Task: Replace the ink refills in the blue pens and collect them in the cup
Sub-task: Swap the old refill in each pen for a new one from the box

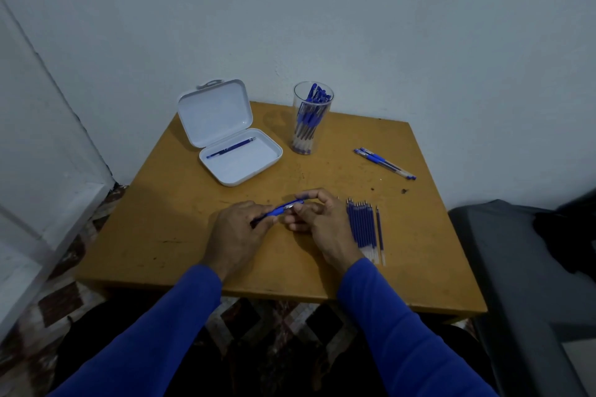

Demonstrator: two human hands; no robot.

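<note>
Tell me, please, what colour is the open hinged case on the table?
White: the open case, lid raised, shows best in the head view.

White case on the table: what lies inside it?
One blue refill lies in the open white case, near its hinge; the raised lid holds nothing. Nothing inside is covered.

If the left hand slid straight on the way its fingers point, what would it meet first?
Most likely the right hand: the left hand points right and slightly away along the pen that both hold. Depth is hard to judge.
</note>
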